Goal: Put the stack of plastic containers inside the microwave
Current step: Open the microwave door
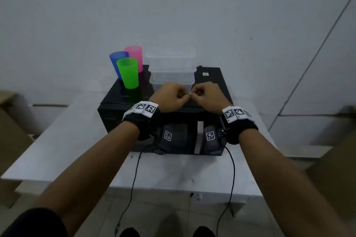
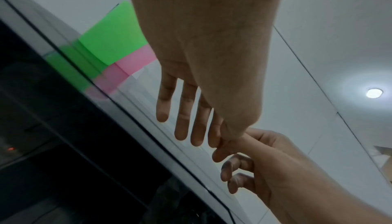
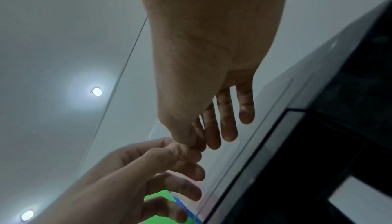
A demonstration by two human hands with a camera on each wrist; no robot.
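Observation:
A stack of clear plastic containers (image 1: 171, 65) sits on top of the black microwave (image 1: 210, 77), whose door looks closed. My left hand (image 1: 171, 97) and right hand (image 1: 207, 96) hover side by side just in front of the stack, over the microwave's top front edge. The two thumb tips touch each other. In the left wrist view the left hand's fingers (image 2: 182, 113) hang nearly straight with nothing in them. The right wrist view shows the right hand's fingers (image 3: 222, 118) hanging the same way. Neither hand touches the containers.
A green cup (image 1: 128, 75), a blue cup (image 1: 115, 59) and a pink cup (image 1: 134, 56) stand on the microwave's top left, beside the stack. The microwave rests on a white table (image 1: 77, 140) against a white wall. Cardboard boxes (image 1: 11, 136) flank the table.

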